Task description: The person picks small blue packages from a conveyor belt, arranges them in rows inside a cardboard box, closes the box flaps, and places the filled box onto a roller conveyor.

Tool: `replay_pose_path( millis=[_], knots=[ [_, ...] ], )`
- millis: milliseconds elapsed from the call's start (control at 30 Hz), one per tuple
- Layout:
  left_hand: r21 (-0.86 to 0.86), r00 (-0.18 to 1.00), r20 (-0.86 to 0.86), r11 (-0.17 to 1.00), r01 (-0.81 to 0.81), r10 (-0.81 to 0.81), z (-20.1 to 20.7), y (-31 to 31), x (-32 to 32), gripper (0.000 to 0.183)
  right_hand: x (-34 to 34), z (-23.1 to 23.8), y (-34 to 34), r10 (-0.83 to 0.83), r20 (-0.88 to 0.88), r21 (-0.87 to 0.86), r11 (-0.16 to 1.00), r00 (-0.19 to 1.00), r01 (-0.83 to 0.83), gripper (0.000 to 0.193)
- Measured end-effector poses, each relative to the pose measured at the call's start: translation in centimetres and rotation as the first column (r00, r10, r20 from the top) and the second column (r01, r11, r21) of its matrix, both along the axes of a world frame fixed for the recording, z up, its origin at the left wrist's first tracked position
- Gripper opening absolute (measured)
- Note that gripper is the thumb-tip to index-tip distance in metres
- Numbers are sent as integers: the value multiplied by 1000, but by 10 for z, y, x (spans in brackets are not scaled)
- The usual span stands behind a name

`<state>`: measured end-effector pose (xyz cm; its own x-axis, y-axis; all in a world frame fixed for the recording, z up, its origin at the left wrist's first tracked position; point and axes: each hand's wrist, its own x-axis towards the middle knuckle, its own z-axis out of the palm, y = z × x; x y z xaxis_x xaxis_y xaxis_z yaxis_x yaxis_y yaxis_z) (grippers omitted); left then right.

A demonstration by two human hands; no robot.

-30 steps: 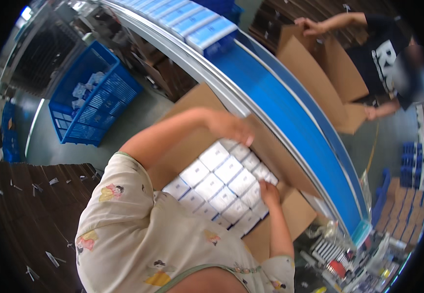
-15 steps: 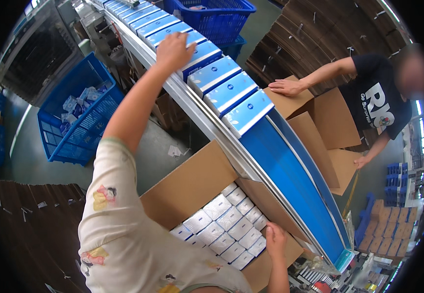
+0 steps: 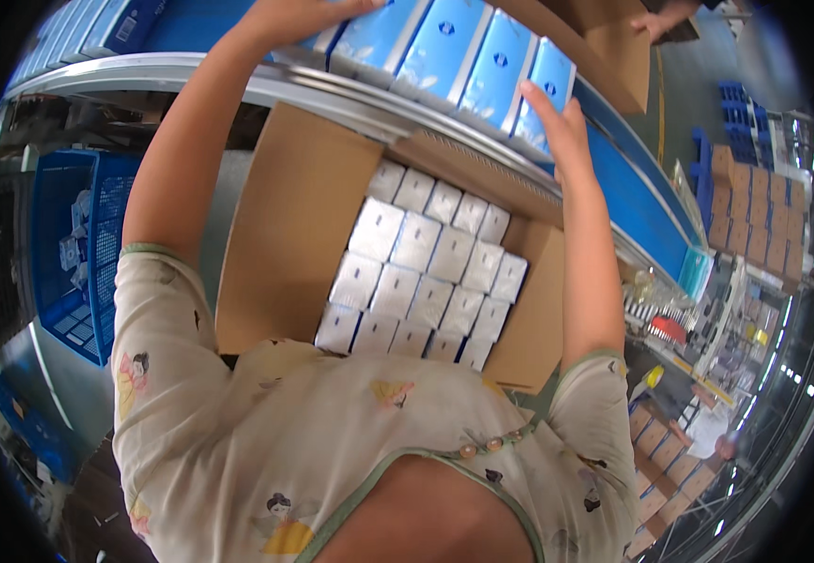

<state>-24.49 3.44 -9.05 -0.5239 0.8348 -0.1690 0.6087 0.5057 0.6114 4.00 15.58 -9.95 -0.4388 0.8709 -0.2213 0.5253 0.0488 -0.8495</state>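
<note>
A row of blue-and-white tissue packs (image 3: 442,42) stands side by side on the conveyor belt in front of me. My left hand (image 3: 308,17) is at the row's left end, one finger stretched over the packs; the frame's top edge cuts off part of this hand. At the right end, my right hand (image 3: 562,131) presses against the last pack, thumb on its top, so the row is clasped between both hands. Below the belt, an open cardboard box (image 3: 289,225) holds several rows of white-ended tissue packs (image 3: 426,263), its flaps folded outward.
More packs (image 3: 125,23) stand farther left on the belt (image 3: 637,202), past a gap. A blue basket (image 3: 106,253) with loose packs is on the left floor. Another person's hand (image 3: 655,26) touches a cardboard box (image 3: 613,66) across the belt. Stacked cartons (image 3: 754,206) stand at right.
My view has swung toward the box and belt. My right hand has left the box's edge for the right end of the row. My left hand remains on the packs, now separated from those behind.
</note>
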Motion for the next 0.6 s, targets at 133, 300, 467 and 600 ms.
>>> replay_pose_path(
  millis=[133, 300, 467, 600],
  knots=[
    [251, 999, 53, 968, -3, -11, -5, 6, 19, 96, 29, -2, 8, 22, -233, -73, 997, 972, -41, 61],
    [500, 983, -137, 865, -35, 119, 57, -36, 79, 91, 82, 40, -19, 43, -506, 260, 960, 862, 105, 58],
    [653, 913, -408, 691, 309, -23, 45, -99, 158, 88, 178, 24, -110, 22, -561, 516, 792, 828, 328, 83],
    [551, 990, -142, 830, 91, -15, -29, -144, 211, 94, 211, -23, -149, -84, -298, 401, 893, 951, 205, 80]
  ],
)
